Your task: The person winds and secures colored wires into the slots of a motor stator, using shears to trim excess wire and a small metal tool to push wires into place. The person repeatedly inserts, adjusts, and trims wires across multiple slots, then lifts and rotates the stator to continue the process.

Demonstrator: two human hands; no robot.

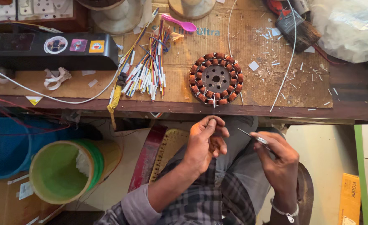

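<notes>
1. Wooden worktop (350, 104) covered with brown cardboard sheet (250, 41), seen from above; person sits at its near edge, hands below the edge over the lap.
2. Left hand (205, 143) grip narrow: thumb and forefinger pinched at the top, seemingly on a thin wire end; the wire itself is too small to make out.
3. Right hand (275, 154) grip closed on a thin metal tool (250, 135), tweezers or small snips, cannot tell which. Long axis runs up-left, tip aimed at the left hand.
4. Key relation: tool tip lies just right of the left pinch, near but apart. Right hand carries the tool, left hand holds the target.
5. Copper-wound stator (216, 79) lies flat on the cardboard near the worktop's near edge, just above the left hand; a lead appears to hang off it toward the edge.
6. Bundle of coloured wires (148, 71) with white sleeves lies left of the stator, fanned toward the near edge.
7. Pink spoon (180, 23) toward the far edge; white sleeve scraps scattered toward the right side.
8. Black box (46, 50) with stickers at the left end; white cable (67, 100) curves under it.
9. Below the worktop: green bucket (63, 171) and blue tub (5, 146) on the floor at left.
</notes>
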